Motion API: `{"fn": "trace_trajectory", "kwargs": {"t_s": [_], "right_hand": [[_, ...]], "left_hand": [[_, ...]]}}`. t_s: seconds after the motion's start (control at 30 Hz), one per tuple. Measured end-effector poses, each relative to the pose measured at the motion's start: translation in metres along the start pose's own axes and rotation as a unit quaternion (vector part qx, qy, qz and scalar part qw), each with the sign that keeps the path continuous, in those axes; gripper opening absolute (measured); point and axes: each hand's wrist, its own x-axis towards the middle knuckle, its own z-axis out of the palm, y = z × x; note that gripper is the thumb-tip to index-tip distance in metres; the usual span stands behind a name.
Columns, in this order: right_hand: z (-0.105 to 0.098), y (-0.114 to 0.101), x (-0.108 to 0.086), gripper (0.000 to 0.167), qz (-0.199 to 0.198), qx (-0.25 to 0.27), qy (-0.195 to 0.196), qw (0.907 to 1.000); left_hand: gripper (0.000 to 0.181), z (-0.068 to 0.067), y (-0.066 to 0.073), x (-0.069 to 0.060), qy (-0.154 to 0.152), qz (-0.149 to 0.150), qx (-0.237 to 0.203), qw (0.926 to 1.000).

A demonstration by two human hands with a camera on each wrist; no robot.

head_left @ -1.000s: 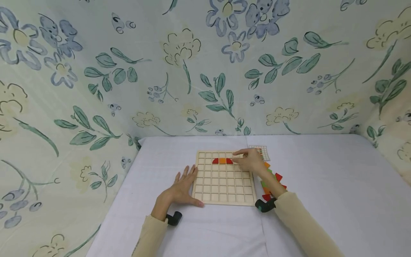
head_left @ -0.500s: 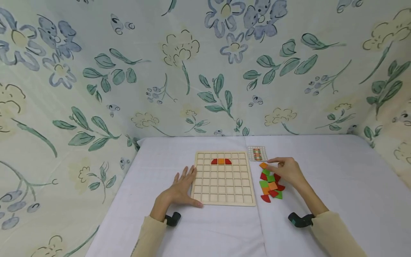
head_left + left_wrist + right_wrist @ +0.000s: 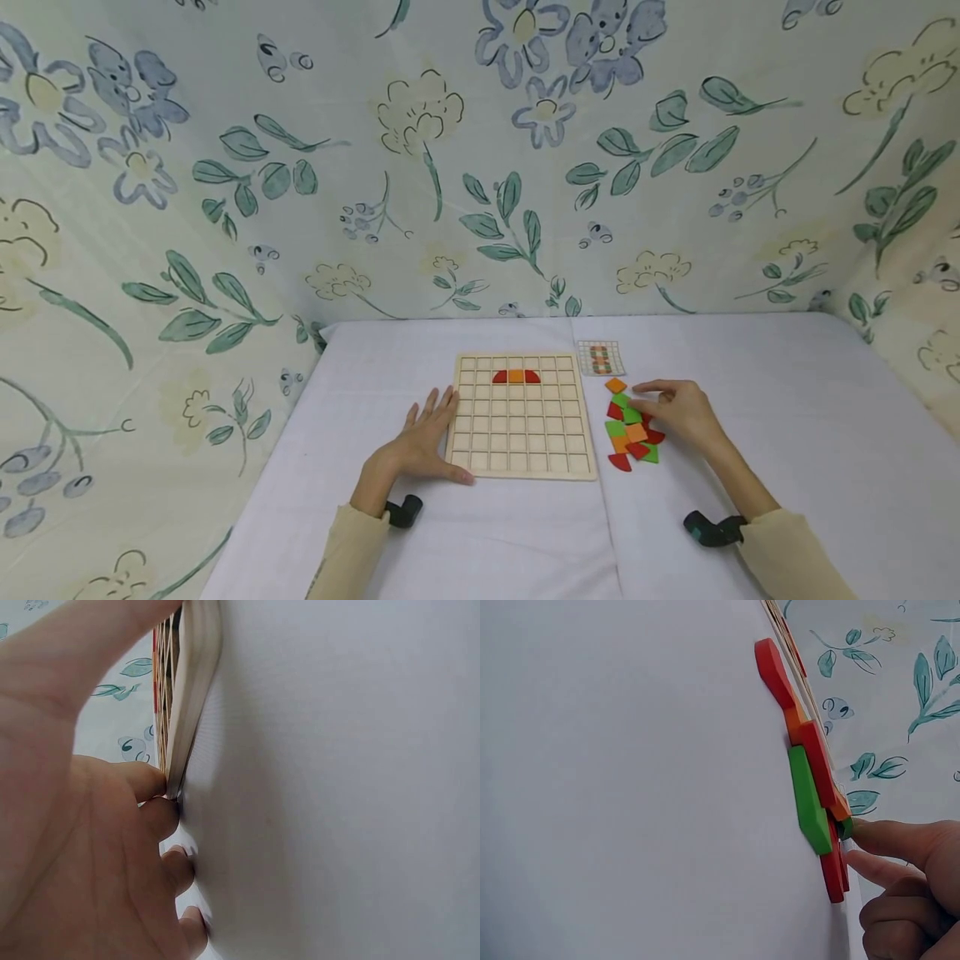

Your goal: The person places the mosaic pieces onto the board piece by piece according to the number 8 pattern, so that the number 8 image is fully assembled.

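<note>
The wooden grid board [image 3: 522, 425] is lined along its left edge by the spread, straight fingers of the left hand [image 3: 422, 442], with the thumb laid at its near left corner; nothing is gripped there. The right hand [image 3: 684, 414] is held over the loose tiles to the right of the board, index finger extended and apart from the thumb. A green tile [image 3: 845, 828] is met by the thumb in the right wrist view, but whether it is pinched or only touched cannot be told.

In the board's second row from its far edge, three neighbouring cells are filled: an orange square [image 3: 516, 377] is flanked by a red quarter-circle [image 3: 500, 377] on the left and another red quarter-circle [image 3: 532, 377] on the right. All other cells are left bare, so the work is judged to be at an early stage.

Still to be used or left over, red, green and orange tiles are heaped just right of the board, with one orange tile [image 3: 617, 386] at the heap's far end. Beside the board's far right corner, a printed pattern card [image 3: 601, 358] is laid on the white tablecloth [image 3: 375, 375]. Beyond the board, a floral curtain [image 3: 420, 283] is hung.
</note>
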Motion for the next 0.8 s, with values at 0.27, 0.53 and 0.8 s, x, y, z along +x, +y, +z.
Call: {"fn": "trace_trajectory", "kwargs": {"t_s": [0.27, 0.53, 0.8], "right_hand": [[0.001, 0.004, 0.001, 0.043, -0.011, 0.001, -0.014, 0.9999], [0.008, -0.007, 0.003, 0.044, 0.002, -0.011, -0.014, 0.9998], [0.005, -0.019, 0.001, 0.038, -0.004, -0.036, -0.016, 0.9992]], "left_hand": [[0.140, 0.000, 0.000, 0.000, 0.000, -0.002, 0.003, 1.0000], [0.141, -0.001, 0.000, 0.001, 0.001, 0.001, 0.003, 1.0000], [0.141, -0.001, 0.000, 0.001, 0.000, -0.005, 0.011, 0.9999]]}}
